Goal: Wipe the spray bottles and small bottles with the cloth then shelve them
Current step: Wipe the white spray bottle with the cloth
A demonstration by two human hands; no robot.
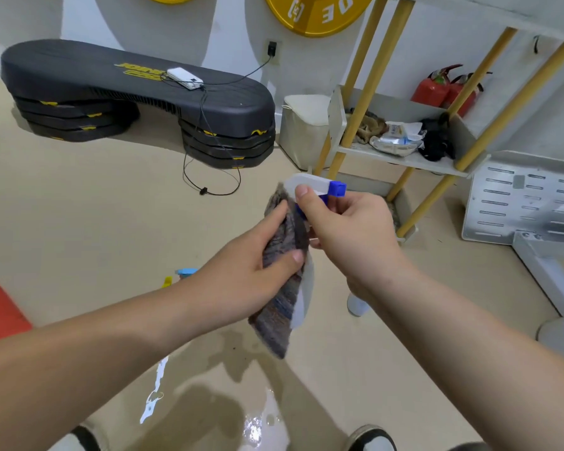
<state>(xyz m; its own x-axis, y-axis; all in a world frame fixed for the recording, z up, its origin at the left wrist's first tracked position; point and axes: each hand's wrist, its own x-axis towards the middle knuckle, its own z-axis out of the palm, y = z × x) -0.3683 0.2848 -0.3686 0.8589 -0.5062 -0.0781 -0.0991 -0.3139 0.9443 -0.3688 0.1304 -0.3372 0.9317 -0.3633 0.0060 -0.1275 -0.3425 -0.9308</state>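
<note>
The spray bottle is up in the air at the centre of the frame, its white head and blue nozzle pointing toward the right. My right hand holds it by the neck, with the fingers curled round under the head and the thumb lying against the back of it. The grey, striped cloth is pressed along the left side of the bottle and hangs down past it; only a pale strip of the bottle's body shows at the cloth's right edge. My left hand grips the cloth, thumb on the near face and fingers stretched up along the far side.

Just below and left of my left wrist, a blue and yellow spray top peeks out on the floor. A small white bottle shows under my right wrist.

The shelf with yellow posts stands in the upper right, and rags and a foil packet lie on its lower board. Two red fire extinguishers stand behind it. A black step platform fills the upper left, with a white power bank on top. The floor at the bottom centre is wet and shiny.
</note>
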